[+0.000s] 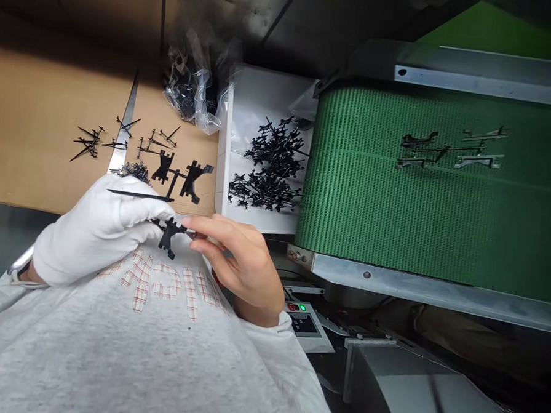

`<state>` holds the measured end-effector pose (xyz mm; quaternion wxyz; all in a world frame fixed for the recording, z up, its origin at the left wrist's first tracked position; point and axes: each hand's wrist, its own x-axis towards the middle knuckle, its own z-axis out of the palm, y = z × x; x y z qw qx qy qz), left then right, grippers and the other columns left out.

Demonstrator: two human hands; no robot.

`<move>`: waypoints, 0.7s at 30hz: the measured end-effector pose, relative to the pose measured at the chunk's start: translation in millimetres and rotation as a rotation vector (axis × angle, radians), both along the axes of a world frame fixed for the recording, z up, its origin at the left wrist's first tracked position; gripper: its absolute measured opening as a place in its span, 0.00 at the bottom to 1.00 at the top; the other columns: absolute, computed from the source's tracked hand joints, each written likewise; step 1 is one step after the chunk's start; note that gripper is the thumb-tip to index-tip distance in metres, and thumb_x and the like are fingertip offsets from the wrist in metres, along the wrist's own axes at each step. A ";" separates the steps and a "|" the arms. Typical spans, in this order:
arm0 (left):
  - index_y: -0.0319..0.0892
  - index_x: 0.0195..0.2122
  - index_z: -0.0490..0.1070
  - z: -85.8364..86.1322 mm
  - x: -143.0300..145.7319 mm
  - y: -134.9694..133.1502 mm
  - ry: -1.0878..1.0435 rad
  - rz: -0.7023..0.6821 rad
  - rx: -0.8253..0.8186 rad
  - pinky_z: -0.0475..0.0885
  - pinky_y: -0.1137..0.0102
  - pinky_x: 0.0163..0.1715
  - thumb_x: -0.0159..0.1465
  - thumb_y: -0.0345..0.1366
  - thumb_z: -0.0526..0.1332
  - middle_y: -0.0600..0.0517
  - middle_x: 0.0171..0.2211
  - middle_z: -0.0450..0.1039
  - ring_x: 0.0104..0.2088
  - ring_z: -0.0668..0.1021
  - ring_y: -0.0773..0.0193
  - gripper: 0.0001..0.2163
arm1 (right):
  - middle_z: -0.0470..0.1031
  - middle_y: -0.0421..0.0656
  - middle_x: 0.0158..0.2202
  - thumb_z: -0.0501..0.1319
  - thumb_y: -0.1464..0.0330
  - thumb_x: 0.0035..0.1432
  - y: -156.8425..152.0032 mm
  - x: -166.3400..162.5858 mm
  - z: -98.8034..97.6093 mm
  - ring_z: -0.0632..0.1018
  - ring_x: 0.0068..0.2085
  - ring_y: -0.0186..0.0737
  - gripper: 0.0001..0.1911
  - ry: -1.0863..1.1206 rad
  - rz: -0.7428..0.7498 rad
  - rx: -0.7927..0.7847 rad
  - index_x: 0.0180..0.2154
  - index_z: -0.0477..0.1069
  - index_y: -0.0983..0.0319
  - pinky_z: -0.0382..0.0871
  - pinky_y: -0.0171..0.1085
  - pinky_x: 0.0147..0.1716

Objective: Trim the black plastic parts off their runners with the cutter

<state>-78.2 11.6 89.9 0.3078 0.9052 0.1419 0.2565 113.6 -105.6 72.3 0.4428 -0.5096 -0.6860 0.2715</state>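
Left hand (pixel 96 231), white-gloved, pinches a black plastic part (pixel 169 235); right hand (pixel 240 260), bare, pinches same part from other side. Ahead of hands: white tray (pixel 226 148) heaped with black parts (pixel 270 169); farther left, clear plastic bag (pixel 193 97) also holding dark parts.

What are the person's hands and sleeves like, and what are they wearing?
The left hand wears a white fabric glove, with a silvery band showing at the wrist. The right hand is bare. Both sleeves belong to a light heather-grey sweatshirt with red plaid lettering on its front.
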 end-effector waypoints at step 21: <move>0.44 0.37 0.72 4.0 1.5 1.9 0.044 0.005 -0.009 0.68 0.71 0.28 0.68 0.26 0.58 0.56 0.25 0.75 0.24 0.75 0.67 0.07 | 0.83 0.41 0.39 0.59 0.70 0.69 3.8 3.9 2.5 0.81 0.32 0.32 0.10 -0.045 0.007 -0.016 0.51 0.72 0.61 0.74 0.32 0.29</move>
